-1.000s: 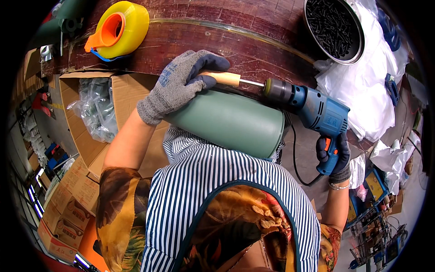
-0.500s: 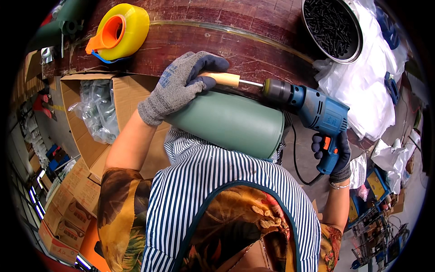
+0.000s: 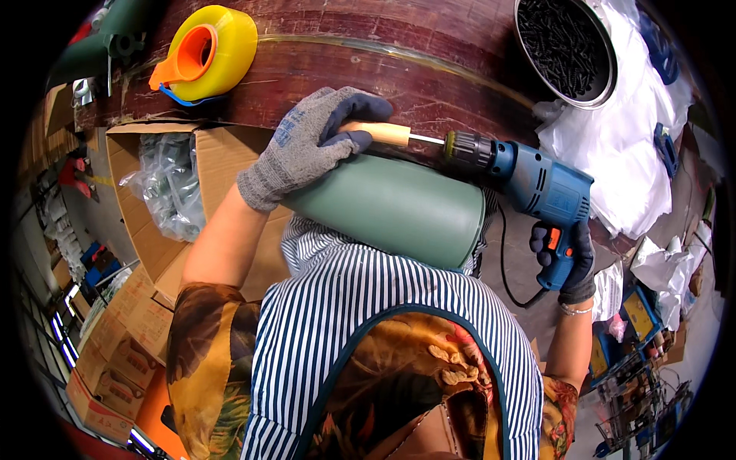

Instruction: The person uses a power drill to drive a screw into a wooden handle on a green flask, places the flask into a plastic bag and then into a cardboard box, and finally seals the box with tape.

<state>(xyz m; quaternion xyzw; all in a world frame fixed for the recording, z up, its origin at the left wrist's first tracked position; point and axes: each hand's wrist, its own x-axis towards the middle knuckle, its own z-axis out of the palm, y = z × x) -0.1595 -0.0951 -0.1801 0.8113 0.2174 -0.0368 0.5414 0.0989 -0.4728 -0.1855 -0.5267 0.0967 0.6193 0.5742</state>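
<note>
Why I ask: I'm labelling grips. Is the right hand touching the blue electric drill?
Touching. The head view shows the gloved right hand wrapped around the grip of the blue electric drill, fingers showing on its left side.

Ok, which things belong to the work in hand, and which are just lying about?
Apparently in use: blue drill (right hand), wooden handle (left hand), metal rod between them, green cylinder under the left hand.

Apparently lying about: yellow tape roll, bowl of dark screws, white plastic, open cardboard box.
</note>
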